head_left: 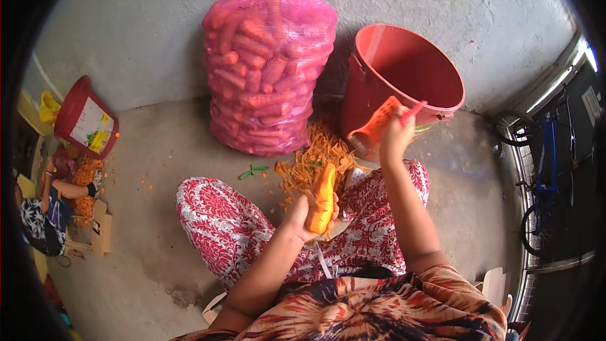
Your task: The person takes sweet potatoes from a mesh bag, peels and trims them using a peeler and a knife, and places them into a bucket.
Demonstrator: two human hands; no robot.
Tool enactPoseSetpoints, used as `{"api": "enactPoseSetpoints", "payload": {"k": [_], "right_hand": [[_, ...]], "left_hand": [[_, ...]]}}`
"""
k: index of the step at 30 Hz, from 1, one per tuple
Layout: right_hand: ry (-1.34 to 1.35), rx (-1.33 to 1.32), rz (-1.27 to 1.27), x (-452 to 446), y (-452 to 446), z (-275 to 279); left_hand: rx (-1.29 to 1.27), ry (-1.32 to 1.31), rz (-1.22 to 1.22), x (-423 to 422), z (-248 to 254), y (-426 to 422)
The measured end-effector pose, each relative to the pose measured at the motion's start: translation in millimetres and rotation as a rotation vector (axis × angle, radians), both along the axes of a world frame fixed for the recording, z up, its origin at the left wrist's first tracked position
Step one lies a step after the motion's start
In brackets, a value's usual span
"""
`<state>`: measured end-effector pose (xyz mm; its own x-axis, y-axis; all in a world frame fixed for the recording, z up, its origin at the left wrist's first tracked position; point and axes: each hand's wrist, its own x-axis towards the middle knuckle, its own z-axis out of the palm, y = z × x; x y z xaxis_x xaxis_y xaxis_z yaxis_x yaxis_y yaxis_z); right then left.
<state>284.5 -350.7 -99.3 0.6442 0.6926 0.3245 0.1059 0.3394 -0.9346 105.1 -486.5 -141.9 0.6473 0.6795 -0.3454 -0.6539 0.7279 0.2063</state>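
Note:
In my left hand [302,220] is a peeled orange carrot [323,199], held tilted with its tip up, over my lap. My right hand [396,134] is closed round a peeler with a red-pink handle [413,113] and a wide orange head [379,121], raised in front of the red bucket. Orange peelings [322,153] lie heaped on the floor beyond the carrot. A pink mesh sack [268,69] full of carrots stands upright behind them, left of the large red bucket [404,57].
Green scraps [253,172] lie on the floor [158,145]. At the far left, another person [47,215] sits near a red bucket [87,117], peelings and a cardboard box [101,227]. A blue bicycle [544,158] is at the right. A grey wall [151,31] rises behind.

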Motion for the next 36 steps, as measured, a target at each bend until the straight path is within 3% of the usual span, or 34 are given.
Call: {"api": "enactPoseSetpoints", "payload": {"k": [3,5,9,12,15,17,19,21,24,29,31,36], "right_hand": [[0.034,0.027,0.126,-0.2,-8.8,14.2],[0.086,-0.035,0.362,-21.0,-35.0,18.4],[-0.108,-0.084,0.483,-55.1,-78.5,19.2],[-0.272,-0.155,0.418,-61.2,-80.4,4.2],[-0.211,-0.168,0.410,-58.1,-72.0,-7.8],[-0.425,0.200,0.150,-37.6,-33.7,-32.5],[-0.387,0.110,-0.140,0.3,1.9,-18.1],[-0.140,-0.137,-0.117,16.2,-1.9,22.7],[-0.074,0.064,0.001,6.6,-10.1,33.5],[0.150,-0.182,0.537,-36.5,-61.5,23.4],[0.143,-0.157,0.640,-58.3,-77.6,16.6],[-0.042,-0.156,0.559,-74.0,-94.7,9.2]], "left_hand": [[-0.028,-0.041,0.017,-5.4,-13.9,1.5],[-0.041,-0.052,0.006,-5.4,-15.7,4.2],[0.001,-0.062,0.046,0.4,-10.4,7.2],[0.039,-0.080,0.009,2.0,-7.9,2.8],[0.051,-0.094,-0.069,-3.6,-18.4,3.3],[0.066,-0.068,-0.141,-4.6,-17.7,1.7],[0.084,0.004,-0.217,-3.4,-1.4,-8.6],[0.025,0.004,-0.179,-0.4,1.5,-12.9],[-0.039,-0.166,-0.067,-1.0,-4.4,-7.0],[-0.078,-0.003,0.105,1.9,-3.9,7.2],[-0.060,-0.009,0.121,4.4,-2.2,10.8],[-0.036,-0.052,0.109,8.7,1.1,13.6]]}}
